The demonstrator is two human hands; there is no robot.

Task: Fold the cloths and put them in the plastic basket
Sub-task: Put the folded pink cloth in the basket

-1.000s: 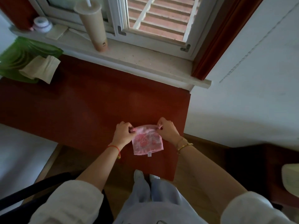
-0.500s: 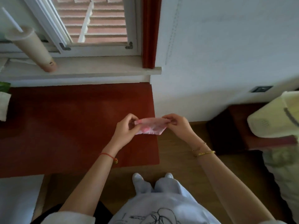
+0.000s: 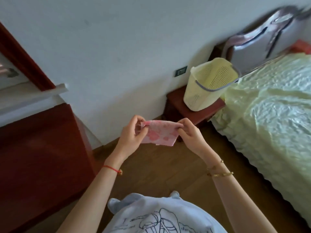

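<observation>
A small folded pink cloth [image 3: 159, 133] with red blotches hangs in the air above the wooden floor. My left hand [image 3: 133, 133] pinches its left top corner and my right hand [image 3: 189, 132] pinches its right top corner. A pale yellow perforated plastic basket [image 3: 208, 84] with a grey handle stands upright on a low red-brown bedside table [image 3: 178, 105], up and to the right of the cloth. From here I cannot see what is inside the basket.
A red-brown desk [image 3: 42, 157] fills the left, under a window sill [image 3: 32, 98]. A bed with a pale green cover [image 3: 269, 115] takes up the right. A grey bag [image 3: 262, 47] leans at the bed's head. Wooden floor [image 3: 159, 170] lies between.
The cloth has been lifted off the desk and carried to the right, held by both hands. The view has swung right, bringing the basket and bed into sight.
</observation>
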